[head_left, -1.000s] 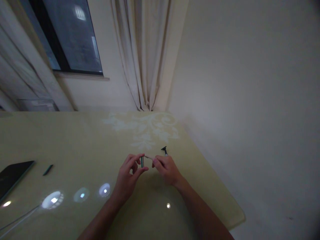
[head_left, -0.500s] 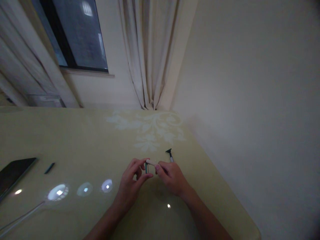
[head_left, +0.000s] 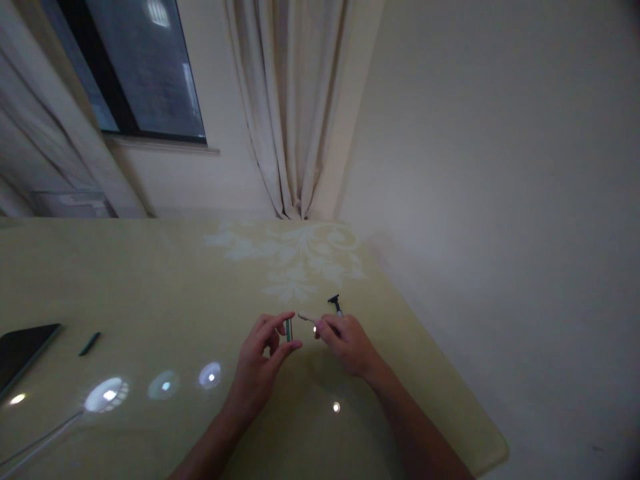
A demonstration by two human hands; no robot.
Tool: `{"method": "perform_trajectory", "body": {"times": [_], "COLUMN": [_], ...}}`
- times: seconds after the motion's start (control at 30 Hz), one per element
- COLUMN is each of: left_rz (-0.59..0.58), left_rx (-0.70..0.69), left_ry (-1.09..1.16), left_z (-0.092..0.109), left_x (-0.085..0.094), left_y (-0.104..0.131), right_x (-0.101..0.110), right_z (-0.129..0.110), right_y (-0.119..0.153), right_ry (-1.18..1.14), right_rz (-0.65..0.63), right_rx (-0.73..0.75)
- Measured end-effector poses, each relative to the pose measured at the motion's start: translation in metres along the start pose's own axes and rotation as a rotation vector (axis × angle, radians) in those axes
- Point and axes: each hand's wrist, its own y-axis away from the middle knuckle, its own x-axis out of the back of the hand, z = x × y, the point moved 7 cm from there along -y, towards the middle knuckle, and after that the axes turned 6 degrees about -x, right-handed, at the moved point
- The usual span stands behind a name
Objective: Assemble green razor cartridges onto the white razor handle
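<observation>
Between the thumb and index finger of my left hand (head_left: 263, 347), a small razor cartridge (head_left: 289, 329) is held upright by its two ends. My right hand (head_left: 347, 341) pinches a slim pale stick (head_left: 307, 319) with a slightly widened tip, which points left at the cartridge. A small gap separates that tip from the cartridge and my left fingertips. Just beyond my right hand lies a razor (head_left: 335, 303) with a black head, its handle partly hidden by the hand.
A dark flat tablet-like object (head_left: 25, 350) lies at the table's left, beside a small dark strip (head_left: 90, 344). A pale cable (head_left: 45, 437) runs across the lower left. The glossy table (head_left: 175, 280) meets the wall (head_left: 475, 233) along its right edge.
The stick's tip has moved off the razor cartridge to the right, leaving a gap. My left hand still holds the cartridge. The view has shifted slightly.
</observation>
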Motion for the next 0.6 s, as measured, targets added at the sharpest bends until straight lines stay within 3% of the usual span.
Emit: {"method": "perform_trajectory", "body": {"times": [0.13, 0.27, 0.37, 0.5, 0.6], "left_rz": [-0.011, -0.001, 0.001, 0.026, 0.042], "left_rx": [-0.009, -0.015, -0.028, -0.049, -0.053], "left_ry": [-0.002, -0.007, -0.015, -0.026, -0.036], "left_z": [-0.001, 0.000, 0.002, 0.000, -0.003], "left_x": [-0.001, 0.000, 0.000, 0.001, 0.001], "left_y": [0.000, -0.001, -0.002, -0.003, -0.004], "right_x": [-0.007, -0.001, 0.001, -0.011, -0.014], "right_z": [-0.006, 0.001, 0.001, -0.006, -0.004], "right_y": [0.000, -0.002, -0.002, 0.000, -0.002], "right_ry": [-0.018, 0.031, -0.055, -0.067, -0.021], "right_rz": [-0.055, -0.004, 0.006, -0.067, -0.036], "right_rx": [0.071, 0.030, 0.064, 0.138, 0.113]}}
